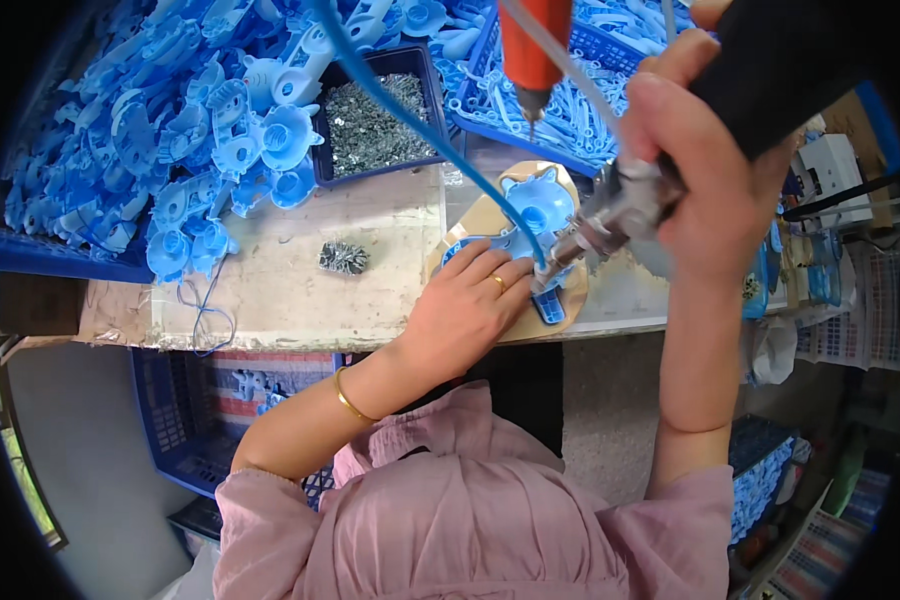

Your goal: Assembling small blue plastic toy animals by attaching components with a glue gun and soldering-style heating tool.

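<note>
Work on 1 blue plastic part (pixel 540 192) looks under way in the head view: the part lies on a tan board (pixel 480 214) near the table's (pixel 270 305) front edge. The right hand (pixel 705 160) is wrapped round a power tool (pixel 625 205), its metal nose slanting down beside the left hand's fingertips. The left hand (pixel 470 305) covers the part's lower left, fingers bent; I cannot tell whether they pinch anything. How much is done there is hidden. A clump of metal pieces (pixel 344 258) sits left of the board. Farther left, whether the heap of blue parts (pixel 135 140) is finished or waiting, I cannot tell.
</note>
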A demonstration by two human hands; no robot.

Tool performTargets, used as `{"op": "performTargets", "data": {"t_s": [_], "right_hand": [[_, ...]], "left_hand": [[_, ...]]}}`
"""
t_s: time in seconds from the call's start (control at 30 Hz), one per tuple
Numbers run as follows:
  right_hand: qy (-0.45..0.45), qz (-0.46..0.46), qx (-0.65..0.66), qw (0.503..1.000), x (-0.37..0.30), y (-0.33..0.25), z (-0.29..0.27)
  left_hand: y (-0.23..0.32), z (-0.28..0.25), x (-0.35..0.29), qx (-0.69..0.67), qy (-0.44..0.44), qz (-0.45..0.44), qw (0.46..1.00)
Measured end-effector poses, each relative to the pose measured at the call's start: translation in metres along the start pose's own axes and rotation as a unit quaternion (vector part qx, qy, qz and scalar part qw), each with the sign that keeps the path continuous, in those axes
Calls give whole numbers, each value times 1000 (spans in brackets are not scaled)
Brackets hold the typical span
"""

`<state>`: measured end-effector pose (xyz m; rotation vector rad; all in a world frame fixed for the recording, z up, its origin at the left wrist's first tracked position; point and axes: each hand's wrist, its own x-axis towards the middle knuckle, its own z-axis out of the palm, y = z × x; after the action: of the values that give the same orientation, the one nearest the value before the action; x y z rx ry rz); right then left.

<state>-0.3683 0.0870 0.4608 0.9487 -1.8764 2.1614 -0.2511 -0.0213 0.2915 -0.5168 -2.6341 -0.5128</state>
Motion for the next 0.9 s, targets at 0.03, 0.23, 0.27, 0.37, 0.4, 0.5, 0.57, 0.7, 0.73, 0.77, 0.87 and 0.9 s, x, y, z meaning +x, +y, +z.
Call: {"op": "performTargets", "data": {"t_s": [0.03,0.23,0.27,0.37,0.4,0.5,0.57,0.7,0.73,0.77,0.87,0.9], "right_hand": [[7,0,1,1000,-1,1,2],[-141,-120,-141,973,46,-2,-57],[-104,-36,-56,992,58,-31,-30],[-198,-126,-45,971,110,-34,-45],[-219,-103,-66,968,120,-37,-52],[-197,-20,-22,980,155,8,-113],[-95,-158,-252,950,160,67,-169],[-23,27,-598,801,131,175,-280],[-6,87,-628,773,122,191,-293],[-8,85,-626,775,118,205,-290],[-16,36,-665,746,113,227,-283],[-17,32,-660,751,114,230,-278]], "left_hand": [[0,-1,0,1,1,2,1000],[5,0,6,6,-36,26,999],[6,-6,5,-2,-23,4,1000],[11,-39,14,-110,16,-17,994],[11,-58,11,-159,7,-32,987],[3,-126,-7,-297,-85,-68,949],[-7,-169,-33,-346,-155,-121,918],[0,-231,-103,-132,-244,-249,928],[-5,-238,-139,-58,-305,-345,886],[2,-243,-148,24,-389,-435,812],[22,-242,-152,102,-404,-496,762],[25,-240,-154,70,-358,-488,793]]}}
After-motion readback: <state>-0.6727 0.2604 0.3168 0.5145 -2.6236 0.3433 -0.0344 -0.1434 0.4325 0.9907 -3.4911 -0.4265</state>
